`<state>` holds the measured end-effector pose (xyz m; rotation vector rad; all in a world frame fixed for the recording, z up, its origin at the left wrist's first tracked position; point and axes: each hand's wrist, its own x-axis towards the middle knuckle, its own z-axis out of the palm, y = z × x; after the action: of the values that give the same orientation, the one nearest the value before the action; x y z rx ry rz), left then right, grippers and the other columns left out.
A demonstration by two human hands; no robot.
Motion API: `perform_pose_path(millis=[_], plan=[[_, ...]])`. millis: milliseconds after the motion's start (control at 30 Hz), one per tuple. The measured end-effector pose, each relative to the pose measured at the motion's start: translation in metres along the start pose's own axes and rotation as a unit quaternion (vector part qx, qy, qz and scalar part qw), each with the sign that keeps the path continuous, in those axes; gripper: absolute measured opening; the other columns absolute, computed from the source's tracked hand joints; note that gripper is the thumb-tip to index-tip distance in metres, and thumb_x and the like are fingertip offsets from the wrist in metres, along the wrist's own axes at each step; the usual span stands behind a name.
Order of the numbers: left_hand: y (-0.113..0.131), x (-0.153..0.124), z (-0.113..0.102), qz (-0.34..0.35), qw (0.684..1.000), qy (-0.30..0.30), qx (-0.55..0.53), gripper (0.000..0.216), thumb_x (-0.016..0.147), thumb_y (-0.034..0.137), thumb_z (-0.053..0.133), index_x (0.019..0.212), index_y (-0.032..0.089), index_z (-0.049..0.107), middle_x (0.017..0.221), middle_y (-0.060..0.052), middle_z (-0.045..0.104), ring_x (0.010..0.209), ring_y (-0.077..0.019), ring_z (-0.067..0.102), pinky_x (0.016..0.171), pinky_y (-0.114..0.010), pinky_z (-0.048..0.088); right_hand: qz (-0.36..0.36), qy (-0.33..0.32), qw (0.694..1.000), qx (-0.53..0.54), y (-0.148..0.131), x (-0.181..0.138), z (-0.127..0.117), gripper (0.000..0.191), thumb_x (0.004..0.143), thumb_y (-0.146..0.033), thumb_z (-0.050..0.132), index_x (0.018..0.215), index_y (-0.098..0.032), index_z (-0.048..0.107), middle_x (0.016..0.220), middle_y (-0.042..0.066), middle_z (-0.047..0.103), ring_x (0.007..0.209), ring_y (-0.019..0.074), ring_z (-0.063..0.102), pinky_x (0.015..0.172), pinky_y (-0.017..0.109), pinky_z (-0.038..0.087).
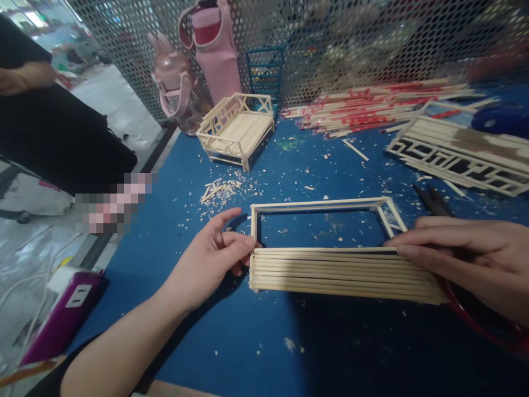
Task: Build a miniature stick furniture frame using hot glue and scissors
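Observation:
Between my two hands is a small frame of thin wooden sticks (pixel 339 273). Its near half is covered by sticks laid side by side, while the far half is an open rectangle. My left hand (pixel 219 248) pinches the frame's left edge with thumb and fingers. At the other end, my right hand (pixel 463 253) grips it by the right edge, thumb on top. Red-handled pliers or cutters (pixel 465 309) lie partly under my right hand, their dark jaws showing beyond it.
A finished-looking stick bench (pixel 237 129) stands farther back, beside pink bottles (pixel 217 60). Bundled sticks in red-marked wrapping (pixel 363 107) and another stick piece (pixel 467 146) lie at right. Stick offcuts (pixel 221 190) litter the blue table (pixel 185 347). Another person's hand (pixel 31 80) shows at upper left.

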<state>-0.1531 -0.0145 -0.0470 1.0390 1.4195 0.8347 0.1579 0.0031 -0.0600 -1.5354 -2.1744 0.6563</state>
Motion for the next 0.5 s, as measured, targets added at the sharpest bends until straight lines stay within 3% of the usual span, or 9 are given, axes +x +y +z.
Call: perform_pose_path(millis=[167,300,500], plan=[[0.002,0.002,0.001,-0.017,1.0,0.002,0.004,0.081,0.067,0.037,0.076,0.134,0.015,0.037,0.059,0.005,0.064,0.046,-0.0081,0.048,0.044,-0.018,0.039,0.016,-0.024,1.0,0.008,-0.007,0.005,-0.004,0.044,0.082,-0.061,0.046,0.068,-0.029,0.073,0.075,0.005,0.069,0.067,0.0209,0.064,0.056,0.03,0.047],[0.007,0.001,0.005,-0.029,0.999,0.028,0.021,0.078,0.068,0.037,0.074,0.134,0.016,0.039,0.059,0.004,0.065,0.047,-0.009,0.05,0.045,-0.019,0.041,-0.003,-0.07,0.997,0.023,-0.005,0.009,-0.01,0.034,0.087,-0.042,0.045,0.075,-0.025,0.072,0.083,0.004,0.072,0.074,0.0189,0.065,0.062,0.027,0.047],[0.012,0.007,0.007,-0.074,0.994,0.073,0.031,0.074,0.065,0.041,0.076,0.13,0.027,0.045,0.061,0.006,0.066,0.055,-0.0108,0.058,0.056,-0.02,0.05,-0.007,-0.075,0.996,0.049,-0.003,0.01,-0.015,0.026,0.083,-0.023,0.045,0.081,-0.022,0.071,0.083,0.0,0.072,0.075,0.0125,0.064,0.064,0.021,0.045]])
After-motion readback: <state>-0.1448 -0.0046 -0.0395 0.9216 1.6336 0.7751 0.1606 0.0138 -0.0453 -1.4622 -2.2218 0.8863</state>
